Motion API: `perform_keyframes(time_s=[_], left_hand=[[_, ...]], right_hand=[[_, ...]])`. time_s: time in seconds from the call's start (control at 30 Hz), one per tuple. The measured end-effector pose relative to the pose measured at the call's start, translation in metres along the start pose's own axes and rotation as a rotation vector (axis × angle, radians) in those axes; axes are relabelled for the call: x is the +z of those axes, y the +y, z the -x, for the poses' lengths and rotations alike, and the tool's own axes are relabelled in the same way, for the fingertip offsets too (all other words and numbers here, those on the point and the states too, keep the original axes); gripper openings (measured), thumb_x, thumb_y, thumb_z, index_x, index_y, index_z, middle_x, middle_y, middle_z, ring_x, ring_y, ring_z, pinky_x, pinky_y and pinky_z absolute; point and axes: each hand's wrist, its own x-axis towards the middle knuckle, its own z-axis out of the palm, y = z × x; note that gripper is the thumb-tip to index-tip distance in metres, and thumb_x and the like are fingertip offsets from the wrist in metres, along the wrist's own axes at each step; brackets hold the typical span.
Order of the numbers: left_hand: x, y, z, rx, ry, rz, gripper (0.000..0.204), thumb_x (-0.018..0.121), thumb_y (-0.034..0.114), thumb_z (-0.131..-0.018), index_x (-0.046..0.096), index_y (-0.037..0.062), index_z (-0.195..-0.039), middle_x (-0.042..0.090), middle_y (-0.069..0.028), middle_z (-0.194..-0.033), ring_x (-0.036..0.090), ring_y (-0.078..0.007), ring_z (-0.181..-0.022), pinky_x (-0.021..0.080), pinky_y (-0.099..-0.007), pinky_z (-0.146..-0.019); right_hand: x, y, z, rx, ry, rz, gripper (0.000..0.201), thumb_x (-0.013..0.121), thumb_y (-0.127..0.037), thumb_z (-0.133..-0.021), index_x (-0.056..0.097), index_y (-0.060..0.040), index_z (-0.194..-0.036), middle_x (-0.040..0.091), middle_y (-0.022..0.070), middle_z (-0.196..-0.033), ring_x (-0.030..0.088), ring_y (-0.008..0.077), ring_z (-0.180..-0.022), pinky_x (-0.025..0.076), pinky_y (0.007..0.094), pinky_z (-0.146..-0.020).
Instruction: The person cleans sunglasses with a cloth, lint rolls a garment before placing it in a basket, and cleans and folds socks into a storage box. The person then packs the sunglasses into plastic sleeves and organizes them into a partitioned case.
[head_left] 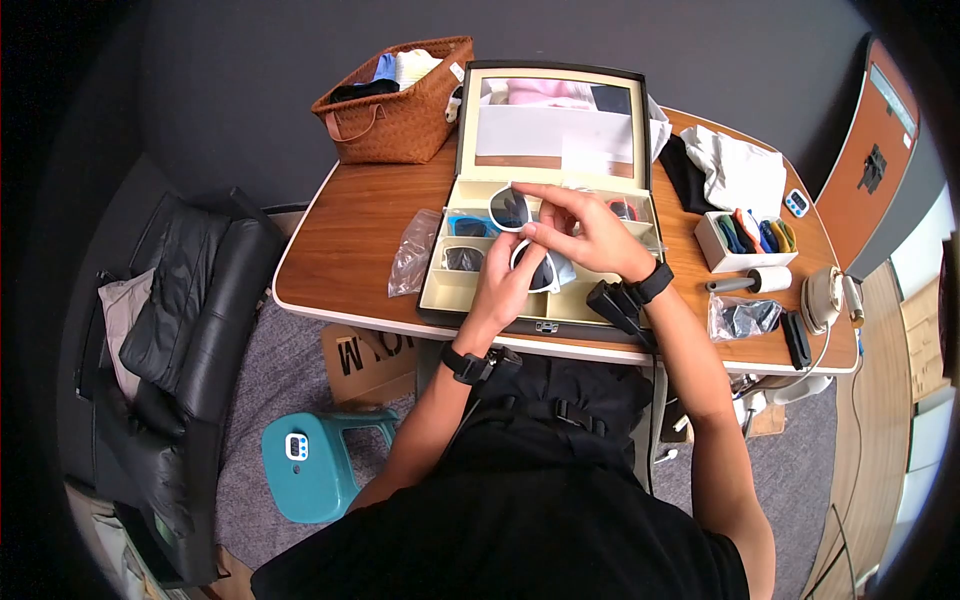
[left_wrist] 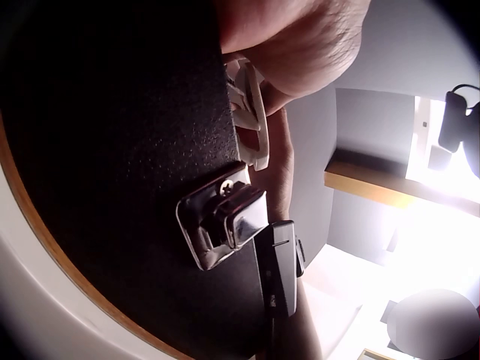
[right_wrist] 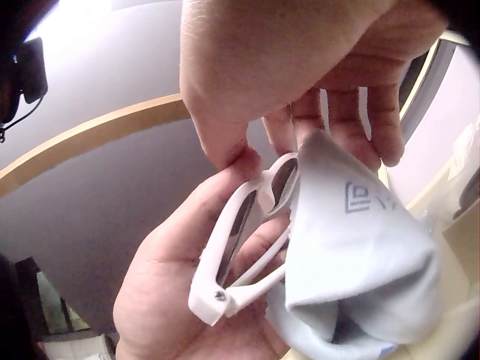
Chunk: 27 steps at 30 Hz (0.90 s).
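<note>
White-framed sunglasses (head_left: 509, 208) with dark lenses are held up over an open display case (head_left: 484, 318) by both hands. My left hand (head_left: 503, 283) grips them from below, its palm under the folded temples in the right wrist view. From above, my right hand (head_left: 592, 238) pinches the bridge area with thumb and fingers. A pale blue cloth (right_wrist: 360, 240) with printed marks hangs from the right fingers beside the glasses, covering part of one lens side. In the case's cream compartments lie blue sunglasses (head_left: 470, 227), dark-lensed glasses (head_left: 463, 259) and red glasses (head_left: 622, 209).
A brown woven basket (head_left: 400, 120) with clothes stands back left. Clear plastic bags lie left (head_left: 414, 250) and right (head_left: 745, 317) of the case. On the right are a white box (head_left: 740, 258) of rolled fabrics, a lint roller (head_left: 768, 280) and a garment steamer (head_left: 823, 297).
</note>
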Motion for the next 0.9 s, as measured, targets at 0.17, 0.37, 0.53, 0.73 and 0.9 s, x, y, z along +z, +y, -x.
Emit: perform_keyframes(time_s=[0.17,0.37,0.53,0.73,0.9], left_hand=[[0.001,0.0,-0.001,0.043,-0.002,0.004,0.032,0.056,0.022,-0.1,0.056,-0.0046,-0.119,0.06,-0.0072,-0.114,0.054,-0.0103,-0.104,0.043,-0.0262,-0.091],[0.004,-0.002,0.002,0.007,0.0,0.004,0.031,0.056,0.021,-0.1,0.057,-0.0036,-0.118,0.06,-0.0048,-0.112,0.054,-0.0089,-0.101,0.043,-0.025,-0.089],[0.001,-0.003,-0.001,0.049,0.051,-0.041,0.032,0.061,0.024,-0.098,0.059,-0.004,-0.113,0.065,-0.0073,-0.104,0.057,-0.0108,-0.096,0.046,-0.0278,-0.083],[0.005,0.002,0.0,0.095,0.04,0.035,0.03,0.059,0.022,-0.098,0.059,-0.0037,-0.114,0.065,-0.0079,-0.105,0.058,-0.0116,-0.096,0.046,-0.0281,-0.084],[0.002,0.001,-0.002,0.032,0.013,0.031,0.03,0.059,0.022,-0.098,0.059,-0.0038,-0.114,0.065,-0.0082,-0.106,0.058,-0.0117,-0.097,0.046,-0.0284,-0.085]], right_hand=[[0.006,0.013,-0.005,-0.271,0.079,0.04,0.037,0.067,-0.022,-0.09,0.064,-0.0062,-0.123,0.057,0.0036,-0.066,0.05,0.0105,-0.057,0.041,0.0271,-0.054],[0.0,-0.002,0.001,-0.036,0.045,-0.038,0.033,0.067,-0.017,-0.09,0.065,-0.008,-0.122,0.062,0.0023,-0.074,0.053,0.0089,-0.062,0.043,0.0255,-0.058],[0.001,0.009,-0.003,-0.292,0.097,0.111,0.032,0.069,-0.021,-0.086,0.068,-0.0077,-0.116,0.063,0.0065,-0.072,0.056,0.0131,-0.059,0.044,0.0284,-0.055],[0.004,0.023,-0.005,-0.369,0.163,0.134,0.041,0.071,-0.02,-0.082,0.067,-0.0049,-0.12,0.056,0.0057,-0.057,0.05,0.0141,-0.047,0.041,0.0291,-0.049],[-0.002,0.006,-0.002,-0.077,0.191,0.107,0.034,0.071,-0.02,-0.082,0.071,-0.0082,-0.114,0.058,0.0074,-0.059,0.052,0.0151,-0.049,0.041,0.0292,-0.05]])
